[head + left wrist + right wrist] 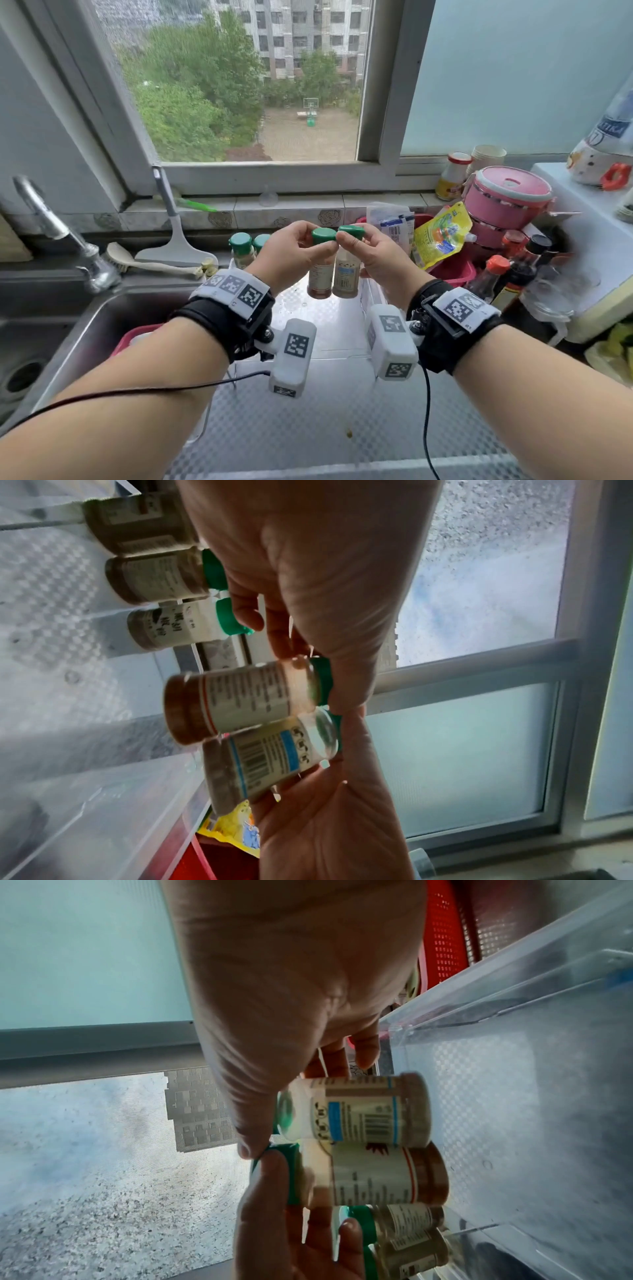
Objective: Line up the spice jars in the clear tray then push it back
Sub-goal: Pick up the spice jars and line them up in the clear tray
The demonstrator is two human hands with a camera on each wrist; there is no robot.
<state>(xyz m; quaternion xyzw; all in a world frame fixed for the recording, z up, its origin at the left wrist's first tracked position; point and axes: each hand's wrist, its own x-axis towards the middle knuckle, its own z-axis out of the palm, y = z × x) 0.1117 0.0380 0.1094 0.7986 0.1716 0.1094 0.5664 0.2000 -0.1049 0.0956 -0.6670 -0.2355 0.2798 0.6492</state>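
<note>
Both hands are raised over the clear tray [342, 354], each pinching a spice jar by its green cap. My left hand [308, 241] holds a jar of red-brown powder [320, 275]. My right hand [358, 240] holds a jar with a blue-edged label [346, 277]. The two jars hang upright, side by side and touching. In the left wrist view the red-brown jar [240, 702] and the blue-label jar [267, 761] sit above the tray floor. Other green-capped jars [241, 250] stand at the tray's far left corner, also seen in the left wrist view as jars [157, 574].
A steel sink [68, 342] and tap [51, 222] lie to the left. A brush [144, 260] lies behind the sink. Right of the tray stand a red basket [452, 267], a yellow pouch [442, 233], dark sauce bottles [493, 274] and a pink lunch box [507, 195].
</note>
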